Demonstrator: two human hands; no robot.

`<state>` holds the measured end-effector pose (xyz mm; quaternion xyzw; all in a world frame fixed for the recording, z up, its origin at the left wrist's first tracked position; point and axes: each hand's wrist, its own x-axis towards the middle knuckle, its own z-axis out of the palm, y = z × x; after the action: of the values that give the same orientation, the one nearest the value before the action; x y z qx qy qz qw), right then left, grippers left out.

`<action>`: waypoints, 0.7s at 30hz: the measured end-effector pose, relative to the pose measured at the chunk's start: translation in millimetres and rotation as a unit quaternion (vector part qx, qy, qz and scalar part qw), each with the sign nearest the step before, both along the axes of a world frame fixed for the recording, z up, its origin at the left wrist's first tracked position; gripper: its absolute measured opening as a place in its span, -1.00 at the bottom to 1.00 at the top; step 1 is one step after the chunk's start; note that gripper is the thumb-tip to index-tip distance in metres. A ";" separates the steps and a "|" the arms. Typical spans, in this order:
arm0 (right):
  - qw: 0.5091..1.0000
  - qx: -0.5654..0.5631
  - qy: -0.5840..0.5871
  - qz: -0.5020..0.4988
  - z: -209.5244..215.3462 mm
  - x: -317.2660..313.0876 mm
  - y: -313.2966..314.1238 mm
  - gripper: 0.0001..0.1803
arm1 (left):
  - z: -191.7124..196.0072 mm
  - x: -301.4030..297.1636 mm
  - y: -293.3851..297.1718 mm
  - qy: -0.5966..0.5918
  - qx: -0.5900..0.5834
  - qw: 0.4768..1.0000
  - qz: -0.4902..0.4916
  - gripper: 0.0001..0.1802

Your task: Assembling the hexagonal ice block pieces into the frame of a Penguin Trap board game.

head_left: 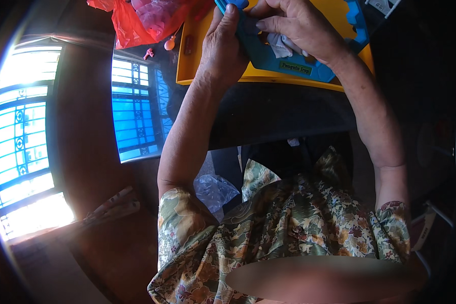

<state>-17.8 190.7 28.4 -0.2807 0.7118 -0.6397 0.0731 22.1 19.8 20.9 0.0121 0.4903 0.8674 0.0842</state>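
My left hand [224,53] grips the left edge of a blue plastic toy frame [263,60], its thumb on top near the upper edge of the view. The frame has a notched inner rim and a small green label on its near side. Closed fingers of my right hand [306,31] hold a crumpled white cloth [278,46] against the frame's inner left part. That hand hides some of the cloth and the frame's opening. Under the frame lies a yellow tray [186,68].
On the dark glossy table [283,109], a red plastic bag [126,25] with pink contents lies at the far left. Beside it are an orange-pink balloon [169,44] and a small pink piece [148,53]. A clear plastic bag [214,191] is below the table edge.
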 end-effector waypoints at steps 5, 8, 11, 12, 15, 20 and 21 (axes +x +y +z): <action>0.998 0.036 0.035 -0.032 -3.6 1.3 -3.4 -0.80 | -10.9 -2.7 -3.3 -0.009 -0.015 1.000 0.021 -0.49; 0.997 0.038 0.062 -0.011 -5.4 -3.1 -0.6 -0.77 | -20.5 -9.8 -10.1 -0.009 0.007 1.000 0.005 -0.45; 0.999 0.039 -0.024 0.000 -2.1 -4.6 2.0 -0.74 | -15.7 -14.4 -5.4 -0.029 0.055 0.998 -0.019 -0.43; 0.999 0.035 -0.021 0.005 -1.5 -4.0 2.4 -0.73 | -15.9 -14.9 -6.6 -0.029 0.055 0.998 -0.020 -0.43; 0.998 0.047 -0.042 0.013 13.7 3.1 3.5 -0.71 | -19.1 -15.6 -17.1 -0.018 0.060 0.997 -0.039 -0.39; 0.997 0.081 0.012 0.011 2.0 -3.3 4.0 -0.65 | -28.9 -21.3 -26.0 -0.016 0.068 0.995 -0.071 -0.32; 0.996 0.084 -0.006 0.024 3.4 -2.3 3.4 -0.64 | -24.0 -20.1 -22.3 -0.016 0.069 0.995 -0.072 -0.32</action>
<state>-20.1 194.1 31.8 -0.2869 0.7558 -0.5771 0.1156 2.0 -2.5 -3.1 0.0389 0.4262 0.8907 0.1533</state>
